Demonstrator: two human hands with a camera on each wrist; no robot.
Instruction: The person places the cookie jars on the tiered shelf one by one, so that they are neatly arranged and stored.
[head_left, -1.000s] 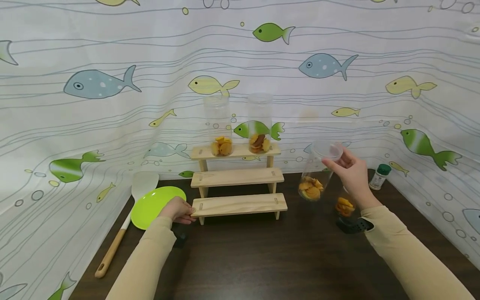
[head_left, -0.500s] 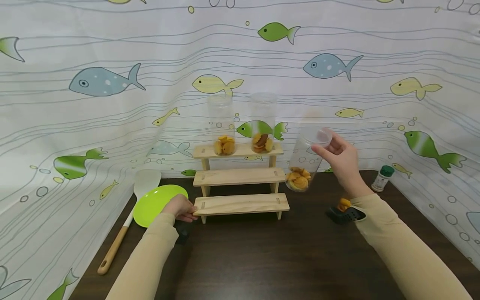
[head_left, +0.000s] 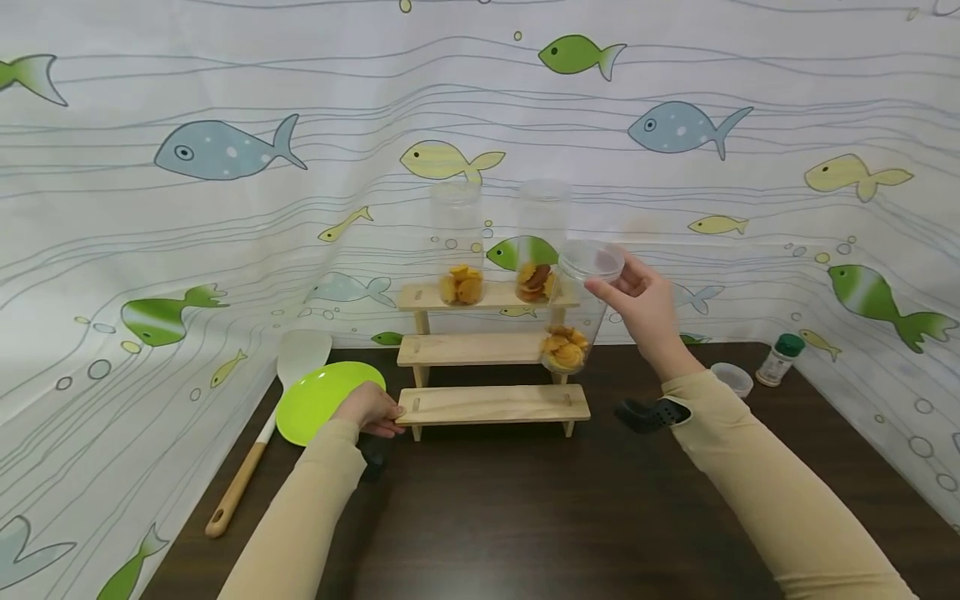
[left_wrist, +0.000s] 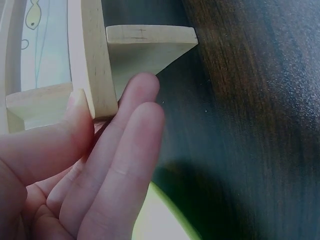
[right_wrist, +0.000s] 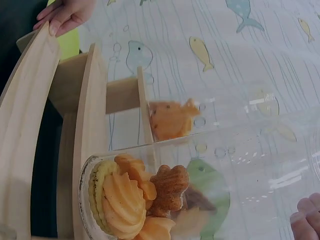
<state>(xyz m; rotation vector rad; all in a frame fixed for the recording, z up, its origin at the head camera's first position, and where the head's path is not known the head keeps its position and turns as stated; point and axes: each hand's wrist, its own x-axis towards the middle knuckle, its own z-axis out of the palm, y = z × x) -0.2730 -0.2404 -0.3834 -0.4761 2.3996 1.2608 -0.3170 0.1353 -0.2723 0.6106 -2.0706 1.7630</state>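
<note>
A three-tier wooden stand (head_left: 491,404) is on the dark table. My left hand (head_left: 371,408) pinches the left end of its lowest board; in the left wrist view the thumb (left_wrist: 50,150) lies on one face, with fingers on the other side. My right hand (head_left: 651,312) holds a clear lidded jar (head_left: 579,304) near its top. The jar tilts slightly, with cookies (head_left: 566,348) at its bottom, in front of the stand's right end. Two similar jars, a left jar (head_left: 457,237) and a right jar (head_left: 543,218), stand upright on the top board with cookies inside.
Left of the stand lie a lime-green plate (head_left: 318,404) and a white spatula (head_left: 255,454) with a wooden handle. At the right are a green-capped shaker (head_left: 780,360) and a clear round container (head_left: 733,379), partly hidden by my sleeve. Fish-patterned cloth (head_left: 345,183) hangs behind.
My right hand has carried the jar left and upward, from beside the stand to in front of its right end. The left hand keeps its grip on the lowest board. The view has shifted slightly.
</note>
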